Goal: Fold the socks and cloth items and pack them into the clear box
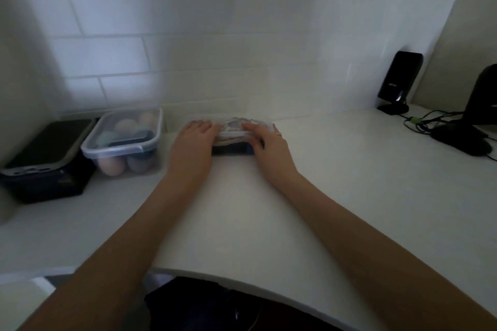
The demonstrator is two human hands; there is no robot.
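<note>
Both hands are clamping the clear box (233, 140) against the wall: left hand (194, 140) gripping its left end, right hand (265, 142) its right. Looks packed already, so I'd be pressing evenly on both sides so the lid seats.

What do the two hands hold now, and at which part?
Both hands hold the clear box near the wall: the left hand at its left end, the right hand at its right end, with fingers lying over the top. Folded cloth shows inside.
</note>
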